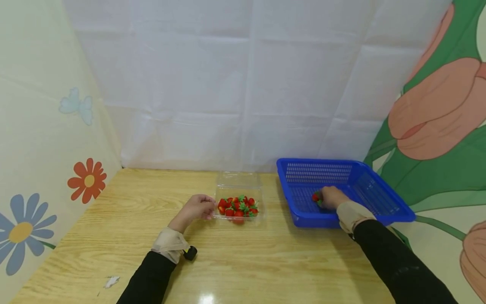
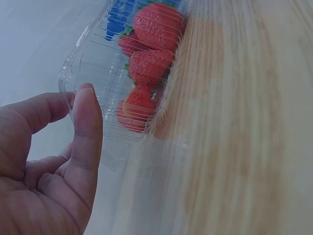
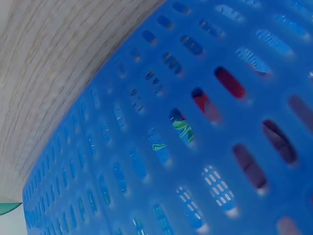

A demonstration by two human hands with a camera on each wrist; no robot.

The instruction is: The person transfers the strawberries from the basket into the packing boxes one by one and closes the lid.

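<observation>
A clear plastic clamshell box point(image 1: 239, 180) stands on the table with its lid raised at the back. Red strawberries point(image 1: 237, 206) with green leaves fill its base. My left hand point(image 1: 198, 207) pinches the left edge of the box between thumb and index finger; the left wrist view shows the thumb point(image 2: 87, 117) over the clear rim. On the right, my right hand point(image 1: 332, 197) reaches down into a blue slotted basket point(image 1: 343, 164). Its fingers grip a strawberry point(image 1: 316, 197) low inside. In the right wrist view the basket wall point(image 3: 112, 147) covers most of that hand, with red and green showing through slots.
The wooden table point(image 1: 235, 261) runs back to a white sheet point(image 1: 197, 84). Flower-printed panels rise at left and right. A small white scrap point(image 1: 112, 281) lies near the front left. The basket's high rim stands between the box and my right hand.
</observation>
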